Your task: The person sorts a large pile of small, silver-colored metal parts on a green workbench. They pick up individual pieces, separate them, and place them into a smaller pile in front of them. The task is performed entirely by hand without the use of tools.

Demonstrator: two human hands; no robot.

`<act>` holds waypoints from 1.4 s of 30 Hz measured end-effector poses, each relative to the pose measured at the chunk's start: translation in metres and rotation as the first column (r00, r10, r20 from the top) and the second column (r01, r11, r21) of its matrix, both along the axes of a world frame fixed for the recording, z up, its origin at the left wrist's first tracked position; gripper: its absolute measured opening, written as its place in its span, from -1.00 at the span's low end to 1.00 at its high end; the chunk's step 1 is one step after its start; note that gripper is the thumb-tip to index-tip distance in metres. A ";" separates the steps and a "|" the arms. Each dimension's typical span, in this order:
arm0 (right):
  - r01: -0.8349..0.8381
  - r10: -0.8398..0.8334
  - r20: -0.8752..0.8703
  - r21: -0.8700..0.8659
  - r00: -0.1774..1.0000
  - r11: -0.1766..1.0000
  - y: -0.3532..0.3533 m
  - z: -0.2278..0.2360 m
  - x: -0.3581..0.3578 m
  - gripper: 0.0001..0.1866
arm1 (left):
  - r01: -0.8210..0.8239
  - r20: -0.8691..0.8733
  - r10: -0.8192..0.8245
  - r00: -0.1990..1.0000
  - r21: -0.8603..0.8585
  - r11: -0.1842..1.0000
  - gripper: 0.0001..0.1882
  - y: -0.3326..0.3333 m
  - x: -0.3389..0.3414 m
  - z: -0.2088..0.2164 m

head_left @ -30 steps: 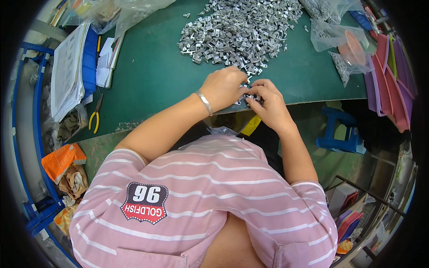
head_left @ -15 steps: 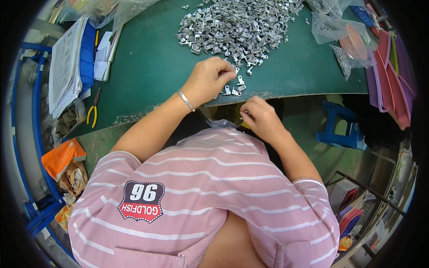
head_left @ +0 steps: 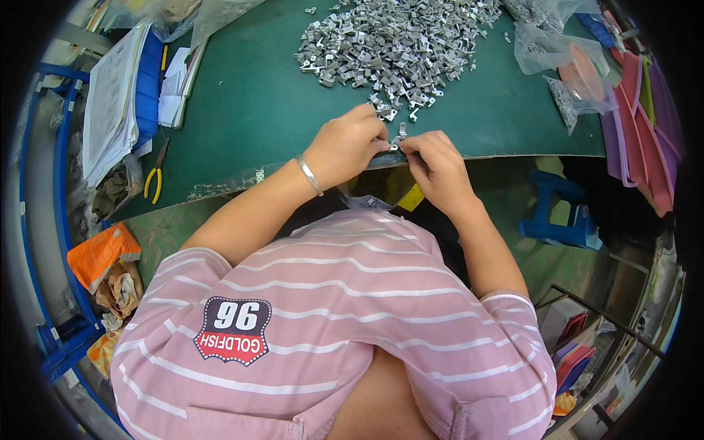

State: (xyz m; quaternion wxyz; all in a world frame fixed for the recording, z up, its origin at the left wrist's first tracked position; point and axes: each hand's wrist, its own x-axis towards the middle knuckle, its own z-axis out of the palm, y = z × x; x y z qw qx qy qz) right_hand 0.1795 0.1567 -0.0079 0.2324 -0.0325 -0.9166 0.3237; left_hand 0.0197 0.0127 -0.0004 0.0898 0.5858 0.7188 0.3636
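Green tabletop [head_left: 242,95], left of centre, gives room for sideways movement, as I view it remotely. At upper centre, the left hand [head_left: 345,143] curls near a small metal bracket [head_left: 402,130], just above both hands' fingertips. The right hand [head_left: 444,170], lower half a second ago, has returned to the table edge [head_left: 513,156]; I judge handling has resumed. I cannot tell whether either hand pinches anything.

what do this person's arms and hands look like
The left hand and right hand are ungloved. A shiny silver-coloured bangle circles the left wrist; none shows on the right. Short pink sleeves with white stripes leave both forearms bare.
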 end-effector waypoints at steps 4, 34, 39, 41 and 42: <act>-0.062 0.063 -0.011 0.023 0.998 0.998 0.001 0.004 0.005 -0.71 | 0.010 0.178 -0.016 0.984 0.039 0.999 -0.90 -0.018 0.005 0.009; -0.053 0.051 -0.067 -0.028 0.996 0.998 -0.021 -0.001 -0.023 -0.76 | -0.152 -0.019 0.154 0.988 0.065 0.986 -0.70 -0.030 0.006 -0.014; -0.214 0.214 0.001 -0.057 0.977 0.975 -0.016 -0.003 -0.016 -0.78 | 0.061 0.066 -0.067 0.996 0.088 0.994 -0.73 -0.036 0.012 -0.009; -0.276 0.279 0.042 -0.075 0.959 0.958 -0.015 0.002 -0.005 -0.79 | 0.143 0.028 -0.146 0.989 0.110 0.984 -0.74 -0.041 0.022 -0.013; -0.299 0.305 0.071 -0.084 0.950 0.951 -0.014 0.004 0.000 -0.79 | 0.166 0.056 -0.173 0.983 0.110 0.980 -0.75 -0.042 0.027 -0.016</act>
